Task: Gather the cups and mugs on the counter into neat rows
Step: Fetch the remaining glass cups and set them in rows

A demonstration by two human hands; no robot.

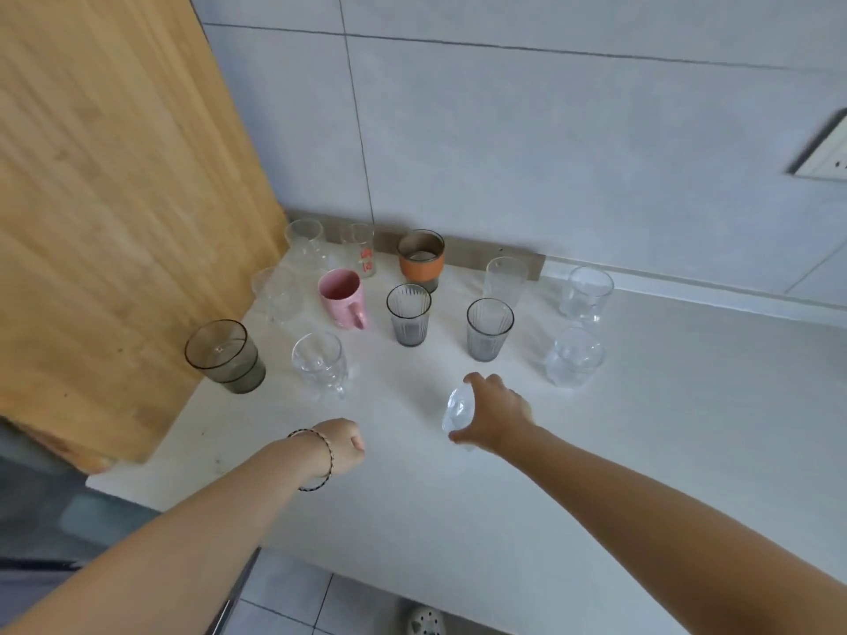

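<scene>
Several cups stand on the white counter. My right hand grips a small clear glass near the counter's middle. My left hand is curled into a fist, holding nothing, left of it. Behind stand a pink mug, two grey ribbed glasses, an orange-sleeved cup, a smoky tumbler, a clear handled mug and clear glasses. A tall clear glass and a red-printed glass stand near the wall.
A wooden panel rises along the counter's left side. A tiled wall closes the back, with a socket at the right. The counter's front edge drops to a tiled floor.
</scene>
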